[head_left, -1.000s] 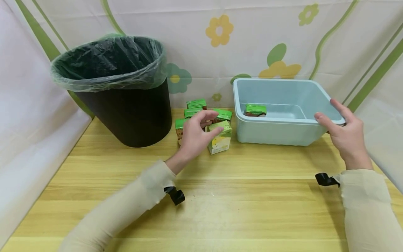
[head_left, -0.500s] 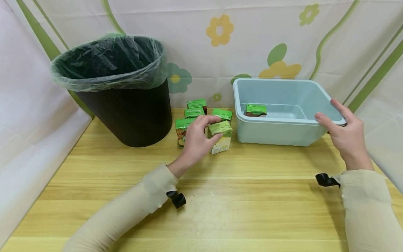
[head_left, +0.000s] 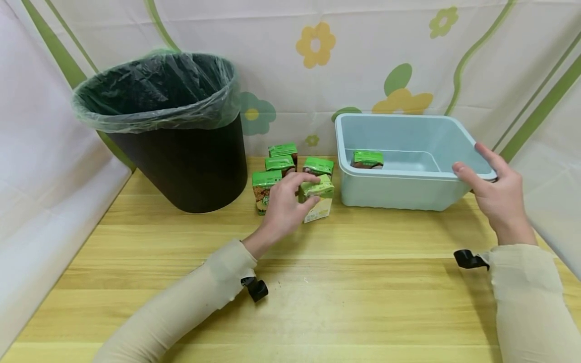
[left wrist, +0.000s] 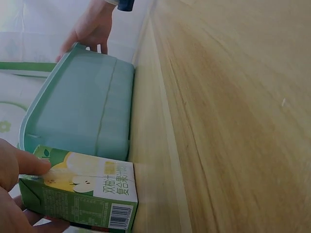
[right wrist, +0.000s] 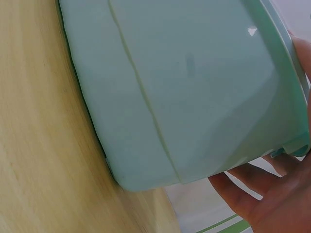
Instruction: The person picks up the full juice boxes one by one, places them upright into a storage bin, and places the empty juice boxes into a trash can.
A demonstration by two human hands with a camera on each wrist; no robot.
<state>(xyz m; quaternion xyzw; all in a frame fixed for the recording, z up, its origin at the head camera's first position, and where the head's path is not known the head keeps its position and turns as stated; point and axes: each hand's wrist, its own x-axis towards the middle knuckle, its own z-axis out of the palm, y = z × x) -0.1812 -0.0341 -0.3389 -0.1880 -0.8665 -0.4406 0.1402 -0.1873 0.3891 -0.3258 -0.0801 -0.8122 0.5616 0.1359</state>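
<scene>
left hand (head_left: 283,209) part closed: thumb on the printed face of the juice box (left wrist: 87,179), fingers curled round its top end. right hand (head_left: 501,199) has the right end of the tub (head_left: 390,194), thumb over the rim, fingers outside. juice box stands upright on the worktop (head_left: 317,307), just left of the tub, beside four green-topped boxes (head_left: 262,194); another green-topped box (head_left: 368,159) is in the tub. full or drained, can't tell; light either way, i'd guess. thin card, likely dents and slides: pinch opposite faces near the top, modest squeeze.
</scene>
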